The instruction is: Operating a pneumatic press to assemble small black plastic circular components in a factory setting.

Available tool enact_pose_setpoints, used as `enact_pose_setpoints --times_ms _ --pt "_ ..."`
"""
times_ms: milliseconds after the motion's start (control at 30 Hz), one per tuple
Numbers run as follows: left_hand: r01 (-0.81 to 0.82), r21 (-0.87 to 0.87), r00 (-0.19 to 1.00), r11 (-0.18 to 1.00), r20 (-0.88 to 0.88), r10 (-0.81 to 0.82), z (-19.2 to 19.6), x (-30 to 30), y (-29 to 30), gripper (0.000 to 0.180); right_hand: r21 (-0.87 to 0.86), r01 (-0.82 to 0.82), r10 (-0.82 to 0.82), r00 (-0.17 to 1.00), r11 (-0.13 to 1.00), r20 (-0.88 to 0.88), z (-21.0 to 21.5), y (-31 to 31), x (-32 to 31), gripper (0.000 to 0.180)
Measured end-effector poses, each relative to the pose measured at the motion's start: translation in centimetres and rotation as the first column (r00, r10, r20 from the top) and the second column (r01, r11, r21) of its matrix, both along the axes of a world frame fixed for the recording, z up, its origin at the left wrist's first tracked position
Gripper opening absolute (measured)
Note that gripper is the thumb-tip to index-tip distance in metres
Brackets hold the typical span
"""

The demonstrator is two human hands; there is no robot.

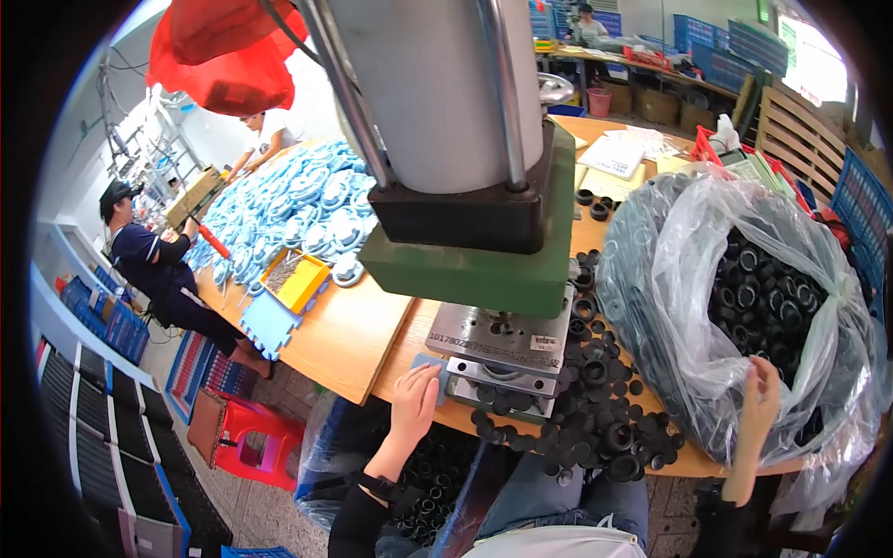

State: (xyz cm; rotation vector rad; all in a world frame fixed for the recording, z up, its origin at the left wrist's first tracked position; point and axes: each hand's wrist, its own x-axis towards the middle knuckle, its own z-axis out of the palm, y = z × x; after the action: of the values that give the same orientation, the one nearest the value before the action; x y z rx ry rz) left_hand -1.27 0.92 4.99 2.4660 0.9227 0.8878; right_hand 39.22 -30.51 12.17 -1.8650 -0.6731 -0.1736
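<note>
My left hand (415, 402) is at the left side of a steel die (498, 337) on the table. Its fingers are curled together at a small grey-blue plate (431, 366); whatever they hold is hidden. At the right, my right hand (762, 402) is closed at the edge of a large clear plastic bag (670, 279), its fingertips on the film. Inside the bag lie many black ring-shaped plastic parts (758, 293). More loose black rings and caps (605, 409) are heaped on the table between the die and the bag. Above the die stands the press head, a green block (474, 274).
A grey press cylinder (442, 84) rises in front of me. Light-blue parts (298, 200) pile up at the far left, beside a yellow tray (296, 281). A lined bin of black rings (433, 493) stands by my left knee, a red stool (256, 446) further left. Two people work beyond.
</note>
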Motion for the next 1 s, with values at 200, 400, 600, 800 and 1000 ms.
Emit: enact_pose_setpoints --times_ms 200,400,600,800,1000 --pt "0.039 0.206 0.973 0.978 0.214 -0.084 6.9 6.4 -3.1 0.041 -0.335 0.091 0.009 0.958 0.938 0.286 -4.1 -3.2 14.3 0.03" --pt "-0.059 0.048 0.951 0.997 0.307 0.041 6.0 10.4 -4.5 0.033 -0.883 0.11 -0.097 0.993 0.456 0.074 -12.8 -1.2 23.2 0.063" --pt "-0.059 -0.094 0.888 0.994 0.451 0.095 6.0 11.7 -5.1 0.027 -0.78 0.202 -0.104 0.979 0.592 0.175 -16.5 -2.8 27.2 0.062" --pt "-0.129 0.066 0.886 0.989 0.455 0.085 7.3 12.0 -4.8 0.027 -0.356 -0.022 0.08 0.986 0.934 0.149 -17.3 -6.5 29.0 0.039" --pt "-0.135 0.035 0.895 0.99 0.434 0.107 6.3 11.2 -4.1 0.035 -0.155 -0.047 0.047 0.999 0.987 -0.007 -8.5 -4.4 20.4 0.036"
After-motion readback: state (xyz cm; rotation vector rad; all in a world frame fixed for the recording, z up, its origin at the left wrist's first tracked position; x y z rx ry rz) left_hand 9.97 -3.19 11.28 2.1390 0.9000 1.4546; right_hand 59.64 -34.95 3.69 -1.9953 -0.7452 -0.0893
